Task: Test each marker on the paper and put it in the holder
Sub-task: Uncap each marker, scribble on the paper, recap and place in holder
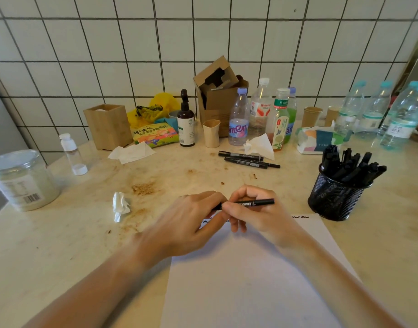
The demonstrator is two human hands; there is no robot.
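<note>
My R hand fingers curl round the black marker w/ my L hand pinching its left end, held level just above the paper's top edge, near the mesh holder full of markers.

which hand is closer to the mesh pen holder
Right. The right hand, gripping the marker, sits just left of the mesh pen holder; the left hand is farther left, beyond it.
</note>
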